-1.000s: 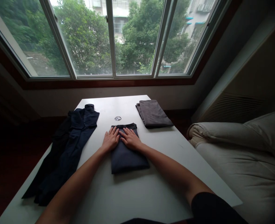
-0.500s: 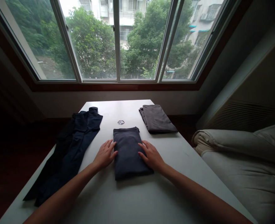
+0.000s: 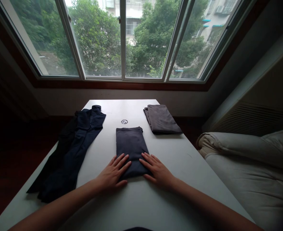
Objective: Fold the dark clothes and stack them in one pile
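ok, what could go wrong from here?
1. Both the left hand and right hand lie over the navy bundle's near end; uneven pressure might skew its folds.
2. The grey bundle reaches the table's right edge; a nudge could tip it off.
3. The left forearm passes by the dark clothes; it might drag them.

The folded dark blue-grey rectangle of cloth under my left grip and my right grip looked matt and mostly smooth. The long navy garment was dull, creased cloth; the folded brownish-grey fabric bundle had a matt face. I saw a smooth, broad white table, satiny at its far end, and clear glass panes. The pale padded sofa looked matt and wrinkled, cloth or leather I couldn't tell.
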{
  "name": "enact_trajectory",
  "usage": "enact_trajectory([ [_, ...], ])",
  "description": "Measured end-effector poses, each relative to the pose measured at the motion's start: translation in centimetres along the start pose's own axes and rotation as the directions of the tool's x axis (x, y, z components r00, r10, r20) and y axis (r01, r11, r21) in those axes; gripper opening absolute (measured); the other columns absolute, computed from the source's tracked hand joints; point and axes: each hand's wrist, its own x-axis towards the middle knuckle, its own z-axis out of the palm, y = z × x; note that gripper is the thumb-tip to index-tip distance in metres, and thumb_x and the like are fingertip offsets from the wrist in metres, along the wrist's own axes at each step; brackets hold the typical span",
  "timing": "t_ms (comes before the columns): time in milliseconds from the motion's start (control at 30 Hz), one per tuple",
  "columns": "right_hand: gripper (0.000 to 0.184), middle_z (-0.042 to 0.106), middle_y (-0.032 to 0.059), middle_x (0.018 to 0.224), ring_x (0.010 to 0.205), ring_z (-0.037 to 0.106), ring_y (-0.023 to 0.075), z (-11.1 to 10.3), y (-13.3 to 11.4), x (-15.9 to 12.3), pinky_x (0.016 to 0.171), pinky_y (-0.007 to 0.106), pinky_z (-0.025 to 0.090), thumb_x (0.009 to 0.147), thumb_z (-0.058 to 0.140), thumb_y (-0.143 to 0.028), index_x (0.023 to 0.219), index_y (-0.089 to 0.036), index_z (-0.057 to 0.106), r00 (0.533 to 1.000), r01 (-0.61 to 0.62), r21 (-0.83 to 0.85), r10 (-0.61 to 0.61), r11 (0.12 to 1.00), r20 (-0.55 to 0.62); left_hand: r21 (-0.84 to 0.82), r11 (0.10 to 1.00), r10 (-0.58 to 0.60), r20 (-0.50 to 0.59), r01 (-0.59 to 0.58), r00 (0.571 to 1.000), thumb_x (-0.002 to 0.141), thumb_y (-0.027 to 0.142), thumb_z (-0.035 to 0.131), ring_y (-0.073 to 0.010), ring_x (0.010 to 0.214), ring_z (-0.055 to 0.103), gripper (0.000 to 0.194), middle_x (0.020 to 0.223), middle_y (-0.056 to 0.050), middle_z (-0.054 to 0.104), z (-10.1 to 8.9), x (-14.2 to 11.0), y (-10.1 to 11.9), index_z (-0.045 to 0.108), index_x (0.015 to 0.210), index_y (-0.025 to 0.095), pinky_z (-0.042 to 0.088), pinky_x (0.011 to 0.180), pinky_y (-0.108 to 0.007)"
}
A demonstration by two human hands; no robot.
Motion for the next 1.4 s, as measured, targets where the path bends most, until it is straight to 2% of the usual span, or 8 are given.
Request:
enact_trajectory([
  [167, 0.055, 0.049, 0.0104, 0.156, 0.148, 0.042, 0.0277, -0.4, 0.2, -0.5, 0.125, 0.054, 0.029, 0.075, 0.062, -0.012, 0.129, -0.022, 0.063, 0.995, 0.075, 0.089, -0.069, 0.993, -0.072, 0.056, 0.998, 0.026, -0.070, -0.022, 0.997, 0.092, 0.033, 0.065, -0.0338, 0.155, 0.027, 0.067, 0.167, -0.010, 0.034, -0.4, -0.1, 0.9, 0.044, 0.155, 0.025, 0.017, 0.128, -0.059],
  [400, 0.045, 0.062, 0.0098, 0.144, 0.137, 0.055, 0.0267, 1.8, 0.1, 0.1, 0.116, 0.051, 0.043, 0.088, 0.050, -0.004, 0.126, -0.021, 0.067, 0.981, 0.050, -0.139, -0.074, 0.989, -0.178, 0.167, 0.985, 0.078, -0.175, -0.048, 0.981, 0.097, 0.009, 0.050, -0.0273, 0.128, 0.058, 0.041, 0.138, -0.008, 0.063, -2.1, 1.2, -0.8, 0.061, 0.134, 0.024, 0.042, 0.116, -0.049],
  [633, 0.055, 0.063, 0.0137, 0.140, 0.130, 0.059, 0.0311, 1.9, -0.6, 0.8, 0.111, 0.050, 0.048, 0.084, 0.065, -0.015, 0.138, -0.020, 0.060, 0.970, -0.049, -0.132, 0.016, 0.990, -0.244, -0.143, 0.988, -0.094, -0.236, 0.061, 0.967, 0.099, 0.020, 0.055, -0.0225, 0.105, 0.067, 0.026, 0.120, -0.004, 0.072, -3.7, 1.4, -1.2, 0.068, 0.120, 0.028, 0.054, 0.091, -0.035],
  [733, 0.042, 0.070, 0.0105, 0.127, 0.117, 0.066, 0.0267, 0.8, -0.9, 1.2, 0.102, 0.043, 0.054, 0.089, 0.057, -0.011, 0.128, -0.023, 0.066, 0.964, -0.094, -0.030, 0.083, 0.995, -0.253, -0.330, 0.939, -0.201, -0.286, 0.101, 0.937, 0.101, 0.026, 0.053, -0.0223, 0.101, 0.068, 0.022, 0.112, -0.005, 0.074, -5.4, 2.0, -1.2, 0.071, 0.115, 0.026, 0.053, 0.089, -0.032],
  [867, 0.025, 0.075, 0.0054, 0.108, 0.097, 0.072, 0.0200, -4.1, -1.4, 1.3, 0.088, 0.034, 0.059, 0.099, 0.053, -0.019, 0.115, -0.024, 0.071, 0.954, -0.026, 0.315, 0.117, 0.949, -0.275, -0.571, 0.818, -0.246, -0.233, 0.072, 0.941, 0.103, 0.036, 0.051, -0.0204, 0.086, 0.067, 0.027, 0.096, -0.005, 0.074, -9.7, 2.3, -1.0, 0.072, 0.110, 0.021, 0.052, 0.077, -0.029],
  [1067, 0.028, 0.069, 0.0015, 0.077, 0.062, 0.065, 0.0138, -15.9, -2.9, 1.5, 0.057, 0.025, 0.056, 0.100, 0.062, -0.043, 0.111, -0.018, 0.072, 0.960, 0.028, 0.630, 0.155, 0.776, -0.234, -0.720, 0.694, -0.204, -0.191, 0.003, 0.960, 0.099, 0.050, 0.054, -0.0149, 0.065, 0.052, 0.036, 0.069, -0.001, 0.056, -19.1, 3.9, 0.1, 0.068, 0.087, 0.018, 0.046, 0.061, -0.025],
  [1200, 0.038, 0.066, -0.0002, 0.072, 0.059, 0.064, 0.0143, -21.3, -0.8, 4.0, 0.053, 0.026, 0.057, 0.090, 0.073, -0.053, 0.106, -0.018, 0.073, 0.938, -0.012, 0.666, 0.239, 0.746, -0.251, -0.700, 0.712, -0.227, -0.313, -0.063, 0.922, 0.092, 0.051, 0.062, -0.0132, 0.061, 0.051, 0.037, 0.064, 0.001, 0.052, -22.8, 9.5, -1.6, 0.060, 0.073, 0.018, 0.045, 0.058, -0.025],
  [1400, 0.038, 0.063, -0.0007, 0.069, 0.057, 0.061, 0.0106, -27.0, 6.8, 9.4, 0.051, 0.020, 0.055, 0.082, 0.084, -0.048, 0.097, -0.014, 0.073, 0.889, -0.028, 0.604, 0.296, 0.796, -0.349, -0.706, 0.708, -0.290, -0.327, -0.029, 0.899, 0.089, 0.050, 0.066, -0.0123, 0.060, 0.055, 0.038, 0.069, -0.002, 0.060, -24.9, 21.0, -5.7, 0.070, 0.088, 0.012, 0.044, 0.056, -0.024],
])
